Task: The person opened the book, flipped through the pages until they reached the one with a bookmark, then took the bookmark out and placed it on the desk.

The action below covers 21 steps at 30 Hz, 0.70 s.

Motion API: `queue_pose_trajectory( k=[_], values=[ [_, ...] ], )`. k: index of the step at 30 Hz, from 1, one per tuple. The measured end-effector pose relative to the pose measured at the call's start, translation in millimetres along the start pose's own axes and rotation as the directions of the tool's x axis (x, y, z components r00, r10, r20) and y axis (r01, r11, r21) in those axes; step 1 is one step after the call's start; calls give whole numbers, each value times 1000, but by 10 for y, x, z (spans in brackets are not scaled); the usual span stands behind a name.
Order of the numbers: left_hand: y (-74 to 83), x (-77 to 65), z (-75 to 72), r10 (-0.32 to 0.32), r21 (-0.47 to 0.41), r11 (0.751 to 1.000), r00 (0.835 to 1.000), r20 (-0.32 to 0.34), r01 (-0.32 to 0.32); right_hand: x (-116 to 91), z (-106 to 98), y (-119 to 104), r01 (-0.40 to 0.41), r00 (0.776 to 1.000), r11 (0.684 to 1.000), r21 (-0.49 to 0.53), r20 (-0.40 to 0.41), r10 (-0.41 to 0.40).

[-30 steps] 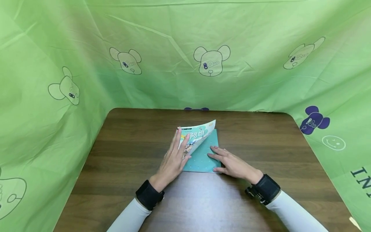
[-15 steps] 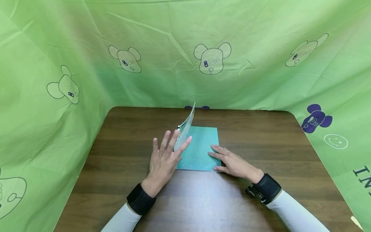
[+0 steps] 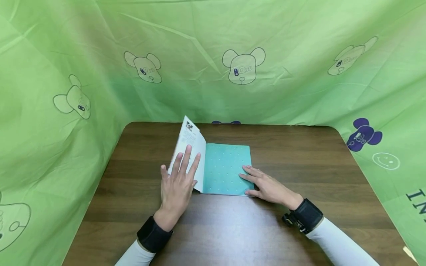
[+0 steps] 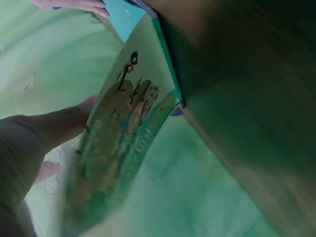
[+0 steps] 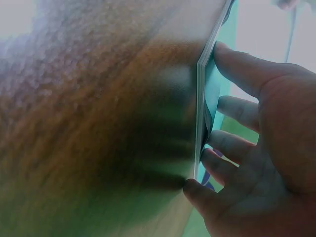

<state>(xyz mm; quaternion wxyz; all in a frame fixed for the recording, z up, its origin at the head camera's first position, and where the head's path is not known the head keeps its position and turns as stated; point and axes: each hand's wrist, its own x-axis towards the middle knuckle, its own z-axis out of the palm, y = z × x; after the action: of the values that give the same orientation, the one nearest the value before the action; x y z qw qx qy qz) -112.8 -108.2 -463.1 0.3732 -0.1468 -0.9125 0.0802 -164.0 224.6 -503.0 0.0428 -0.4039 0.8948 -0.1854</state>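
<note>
A thin book (image 3: 226,170) lies on the table with its front cover (image 3: 191,142) raised to the left. The page on the right is teal with small white dots; the cover's inner side is white with small print. Spread, straight fingers of my left hand (image 3: 176,188) touch that white inner side. In the left wrist view, the cover's illustrated outer face (image 4: 123,118) stands tilted above the table. My right hand (image 3: 266,184) rests its extended fingertips on the teal page's right edge, as the right wrist view also shows along the book's edge (image 5: 201,94).
The brown wooden table (image 3: 283,236) reaches back to a green cloth (image 3: 186,92) printed with bear heads, which hangs behind and on both sides. A small pale object (image 3: 409,254) shows at the table's right edge.
The front cover has swung from right to left, uncovering the teal page. My left hand has moved left along with it. My right hand stays in place on the page's edge.
</note>
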Motion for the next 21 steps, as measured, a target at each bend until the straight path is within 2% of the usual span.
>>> queue_pose_trajectory(
  k=[2, 3, 5, 6, 8, 11, 13, 15, 17, 19, 21],
  values=[
    [-31, -11, -12, 2, -18, 1000, 993, 117, 0, -2, 3, 8, -2, 1000, 1000, -8, -2, 2],
    [-44, -17, -13, 7, -46, 999, 985, 175, 2, -4, 5, 13, 0, 1000, 1000, -10, -5, 0],
    [-64, -25, -9, 21, -105, 994, 952, 304, 12, -8, 14, 22, 7, 1000, 1000, -15, -15, -7],
    [-68, -32, -5, 30, -142, 990, 929, 368, 24, -9, 18, 23, 10, 1000, 1000, -17, -20, -10],
    [-66, -49, 4, 62, -208, 977, 867, 495, 49, -11, 21, 23, 13, 1000, 1000, -16, -27, -13],
    [-32, -91, 11, 113, -267, 960, 748, 654, 88, -9, 17, 18, 0, 1000, 1000, -16, -14, 0],
    [-7, -116, 11, 144, -306, 943, 670, 729, 130, -9, 10, 13, -11, 1000, 1000, -13, -1, 11],
    [16, -135, 16, 165, -342, 922, 615, 771, 180, -8, 3, 8, -16, 1000, 1000, -7, 8, 16],
    [33, -146, 24, 179, -370, 900, 579, 795, 230, -4, -1, 4, -15, 1000, 1000, -2, 8, 15],
    [42, -151, 33, 186, -383, 887, 559, 808, 259, 2, 1, 5, -11, 1000, 1000, 1, 4, 11],
    [46, -160, 41, 189, -387, 881, 548, 815, 271, 8, 3, 7, -7, 1000, 1000, -1, -2, 7]
  ],
)
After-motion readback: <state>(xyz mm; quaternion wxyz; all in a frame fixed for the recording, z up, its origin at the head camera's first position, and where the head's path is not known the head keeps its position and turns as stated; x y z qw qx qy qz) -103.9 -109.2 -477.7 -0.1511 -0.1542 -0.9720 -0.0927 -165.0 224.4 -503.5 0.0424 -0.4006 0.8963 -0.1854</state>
